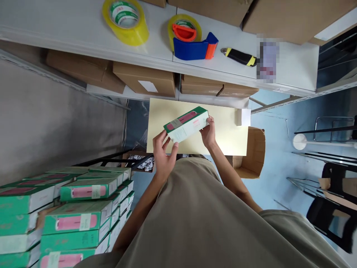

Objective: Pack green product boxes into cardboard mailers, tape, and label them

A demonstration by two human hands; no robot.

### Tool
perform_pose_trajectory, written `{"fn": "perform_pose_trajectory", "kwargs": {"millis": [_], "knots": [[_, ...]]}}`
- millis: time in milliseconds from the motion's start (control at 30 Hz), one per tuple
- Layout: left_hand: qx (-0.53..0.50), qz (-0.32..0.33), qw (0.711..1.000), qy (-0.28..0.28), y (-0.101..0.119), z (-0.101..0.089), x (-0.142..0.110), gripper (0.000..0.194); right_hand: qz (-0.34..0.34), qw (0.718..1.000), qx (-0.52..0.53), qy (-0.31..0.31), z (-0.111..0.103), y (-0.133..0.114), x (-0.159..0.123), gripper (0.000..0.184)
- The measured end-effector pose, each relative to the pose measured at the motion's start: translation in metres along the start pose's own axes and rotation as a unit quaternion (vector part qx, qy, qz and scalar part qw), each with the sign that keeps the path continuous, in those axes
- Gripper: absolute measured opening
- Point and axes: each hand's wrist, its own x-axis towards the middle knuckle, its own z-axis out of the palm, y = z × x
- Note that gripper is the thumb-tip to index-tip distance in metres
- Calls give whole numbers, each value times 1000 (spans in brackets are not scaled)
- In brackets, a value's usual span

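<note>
Tilted above a pale yellow tabletop (223,143) is a long green and white product box (186,124) with a pink item pictured on its green side. My left hand (163,150) grips its lower left end, thumb at the near edge and fingers at the end. At the upper right end, my right hand (208,132) holds the box between thumb and fingers. The box's underside is hidden. A small white box or block (244,117) sits at the table's right edge.
Stacks of matching green boxes (83,223) stand at left. The shelf (156,52) ahead bears a yellow tape roll (125,22), a blue tape dispenser (192,48) and a utility knife (240,56). An open carton (252,156) is beside the table; black chairs (331,212) are at right.
</note>
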Motion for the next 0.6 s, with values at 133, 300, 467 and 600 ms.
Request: {"fn": "perform_pose_trajectory", "kwargs": {"millis": [133,300,467,600], "knots": [[-205,-240,938,143,-33,-18,35,33,-26,984,-171,-52,22,2,13,61],[-308,-402,844,175,-70,-54,71,11,-44,942,-315,-106,81,6,56,51],[-356,-456,802,151,-95,-78,96,15,-25,872,-458,-170,150,25,117,51],[-392,-476,768,174,-118,-81,125,20,6,841,-506,-194,186,52,155,62]]}}
